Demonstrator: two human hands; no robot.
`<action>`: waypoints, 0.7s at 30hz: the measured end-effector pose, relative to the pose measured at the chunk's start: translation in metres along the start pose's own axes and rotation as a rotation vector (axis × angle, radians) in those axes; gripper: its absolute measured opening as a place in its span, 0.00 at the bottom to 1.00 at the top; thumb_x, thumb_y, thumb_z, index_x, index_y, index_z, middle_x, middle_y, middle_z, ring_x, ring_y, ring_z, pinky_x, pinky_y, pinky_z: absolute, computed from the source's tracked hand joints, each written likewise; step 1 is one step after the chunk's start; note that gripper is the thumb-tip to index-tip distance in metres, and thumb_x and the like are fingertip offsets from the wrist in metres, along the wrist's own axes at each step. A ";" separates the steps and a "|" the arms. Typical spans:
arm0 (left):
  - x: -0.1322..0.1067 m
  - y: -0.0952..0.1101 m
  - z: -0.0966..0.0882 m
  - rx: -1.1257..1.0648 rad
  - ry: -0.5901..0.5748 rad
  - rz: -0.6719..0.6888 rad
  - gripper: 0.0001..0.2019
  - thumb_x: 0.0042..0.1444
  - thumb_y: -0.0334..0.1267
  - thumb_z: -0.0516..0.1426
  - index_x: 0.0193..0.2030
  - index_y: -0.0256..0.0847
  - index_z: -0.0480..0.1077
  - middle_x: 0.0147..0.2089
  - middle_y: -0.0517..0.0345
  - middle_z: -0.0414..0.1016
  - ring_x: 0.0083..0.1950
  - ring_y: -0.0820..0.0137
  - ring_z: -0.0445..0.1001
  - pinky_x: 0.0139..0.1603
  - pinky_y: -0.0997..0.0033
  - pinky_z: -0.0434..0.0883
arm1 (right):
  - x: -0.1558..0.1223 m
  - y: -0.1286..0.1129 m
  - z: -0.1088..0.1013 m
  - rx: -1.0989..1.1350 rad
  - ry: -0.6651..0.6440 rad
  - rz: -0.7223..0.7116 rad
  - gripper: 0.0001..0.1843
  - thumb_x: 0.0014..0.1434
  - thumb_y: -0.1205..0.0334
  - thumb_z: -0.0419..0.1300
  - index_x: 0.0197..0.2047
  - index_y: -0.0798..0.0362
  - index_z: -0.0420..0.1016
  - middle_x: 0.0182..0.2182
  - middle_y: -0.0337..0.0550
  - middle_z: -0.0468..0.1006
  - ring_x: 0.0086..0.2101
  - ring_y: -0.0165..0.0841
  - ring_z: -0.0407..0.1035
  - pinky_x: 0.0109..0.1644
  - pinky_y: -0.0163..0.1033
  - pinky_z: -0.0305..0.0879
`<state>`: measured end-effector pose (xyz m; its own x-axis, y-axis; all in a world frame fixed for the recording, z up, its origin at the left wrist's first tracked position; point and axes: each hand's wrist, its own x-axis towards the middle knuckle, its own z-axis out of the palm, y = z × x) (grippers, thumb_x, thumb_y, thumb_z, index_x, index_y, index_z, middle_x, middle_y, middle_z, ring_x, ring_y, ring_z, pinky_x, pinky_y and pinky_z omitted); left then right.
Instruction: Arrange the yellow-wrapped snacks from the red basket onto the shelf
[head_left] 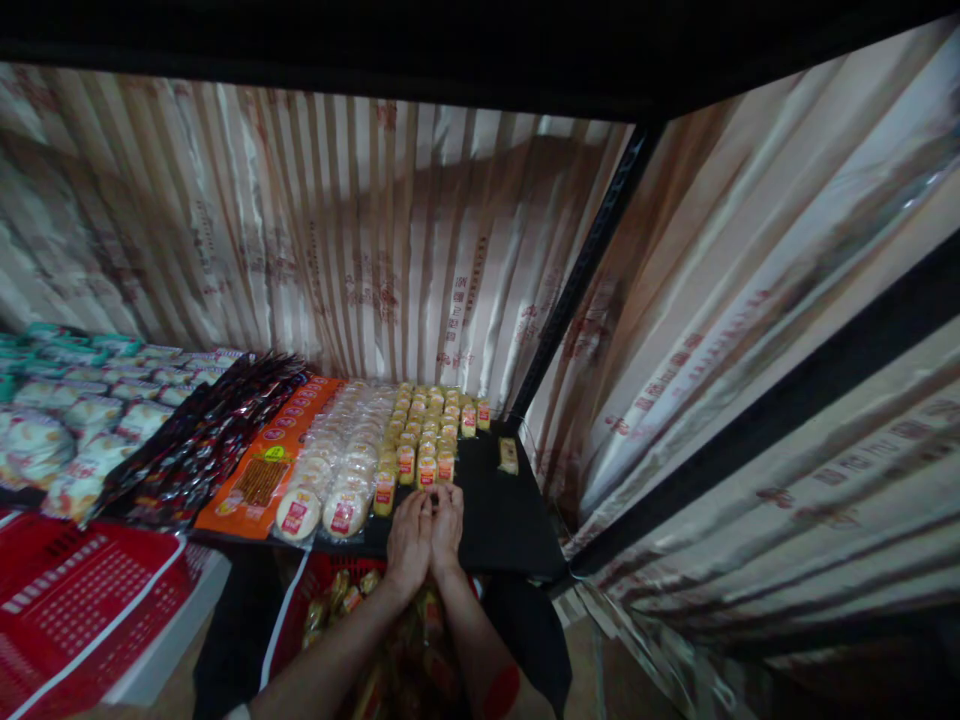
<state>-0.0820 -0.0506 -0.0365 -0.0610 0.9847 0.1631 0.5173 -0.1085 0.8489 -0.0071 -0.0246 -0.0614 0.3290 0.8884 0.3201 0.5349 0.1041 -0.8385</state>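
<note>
My left hand (pixel 409 540) and my right hand (pixel 448 528) are pressed side by side on the front of a black shelf (pixel 502 520). Their fingers are curled together at the near end of the rows of small yellow packets with red labels (pixel 427 425). A packet seems pinched between the fingertips, but the fingers hide it. One loose yellow packet (pixel 508 455) lies alone to the right of the rows. Round white cakes in clear wrappers (pixel 337 465) lie in rows just left of my hands.
Further left lie orange packets (pixel 266 475), dark red-black packets (pixel 202 440) and white-green packets (pixel 67 420). A red basket (pixel 75 600) stands at lower left. Another red basket (pixel 337 590) with snacks sits below my arms. Striped plastic sheeting (pixel 337 240) hangs behind and to the right.
</note>
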 end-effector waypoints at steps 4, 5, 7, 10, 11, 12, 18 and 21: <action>-0.011 0.005 -0.008 0.048 -0.020 -0.009 0.21 0.59 0.38 0.41 0.50 0.34 0.69 0.53 0.47 0.71 0.56 0.65 0.67 0.62 0.60 0.62 | -0.012 -0.002 -0.004 0.026 -0.008 0.027 0.15 0.50 0.66 0.48 0.37 0.51 0.73 0.40 0.45 0.68 0.40 0.34 0.66 0.44 0.38 0.66; -0.015 0.006 -0.010 0.055 -0.020 -0.004 0.20 0.59 0.38 0.41 0.49 0.35 0.69 0.52 0.47 0.72 0.55 0.65 0.68 0.61 0.60 0.62 | -0.015 -0.004 -0.005 0.034 -0.007 0.032 0.15 0.50 0.67 0.48 0.37 0.51 0.72 0.39 0.45 0.68 0.40 0.34 0.66 0.43 0.38 0.66; -0.023 0.008 -0.014 0.061 -0.021 0.012 0.19 0.59 0.38 0.41 0.48 0.36 0.69 0.50 0.48 0.73 0.53 0.65 0.68 0.59 0.61 0.64 | -0.024 -0.008 -0.009 0.054 -0.012 0.043 0.16 0.48 0.68 0.48 0.37 0.52 0.72 0.39 0.44 0.68 0.40 0.34 0.67 0.44 0.38 0.66; -0.036 0.007 -0.019 0.070 -0.034 0.031 0.19 0.59 0.36 0.41 0.47 0.36 0.69 0.48 0.48 0.73 0.51 0.66 0.68 0.57 0.61 0.65 | -0.038 -0.016 -0.014 0.085 -0.055 0.065 0.16 0.49 0.69 0.46 0.37 0.52 0.72 0.38 0.44 0.68 0.39 0.32 0.67 0.45 0.36 0.66; -0.040 0.006 -0.022 0.073 -0.039 0.034 0.18 0.59 0.36 0.41 0.46 0.35 0.69 0.47 0.47 0.73 0.50 0.66 0.68 0.57 0.61 0.65 | -0.043 -0.019 -0.016 0.093 -0.071 0.068 0.16 0.50 0.69 0.45 0.37 0.52 0.72 0.38 0.43 0.68 0.39 0.31 0.67 0.45 0.35 0.65; -0.044 0.005 -0.024 0.077 -0.042 0.037 0.18 0.59 0.36 0.41 0.46 0.35 0.69 0.47 0.47 0.73 0.50 0.66 0.68 0.56 0.62 0.65 | -0.048 -0.021 -0.017 0.094 -0.081 0.069 0.16 0.50 0.69 0.45 0.37 0.52 0.72 0.38 0.44 0.68 0.39 0.31 0.66 0.46 0.34 0.65; -0.070 -0.015 -0.039 0.145 -0.068 0.067 0.15 0.57 0.34 0.43 0.42 0.36 0.69 0.42 0.49 0.72 0.46 0.66 0.68 0.52 0.64 0.66 | -0.083 -0.022 -0.017 0.041 -0.148 -0.074 0.16 0.53 0.68 0.46 0.37 0.53 0.73 0.37 0.45 0.70 0.42 0.33 0.65 0.48 0.37 0.62; -0.080 -0.030 -0.044 0.175 -0.109 0.034 0.13 0.56 0.32 0.44 0.39 0.38 0.69 0.40 0.52 0.72 0.45 0.67 0.69 0.51 0.66 0.66 | -0.102 -0.012 -0.012 -0.013 -0.170 -0.145 0.16 0.52 0.69 0.47 0.38 0.53 0.75 0.37 0.45 0.72 0.42 0.34 0.65 0.48 0.38 0.62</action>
<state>-0.1306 -0.1327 -0.0527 0.0473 0.9908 0.1267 0.6588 -0.1263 0.7417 -0.0376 -0.1220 -0.0792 0.1120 0.9273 0.3572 0.5774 0.2318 -0.7829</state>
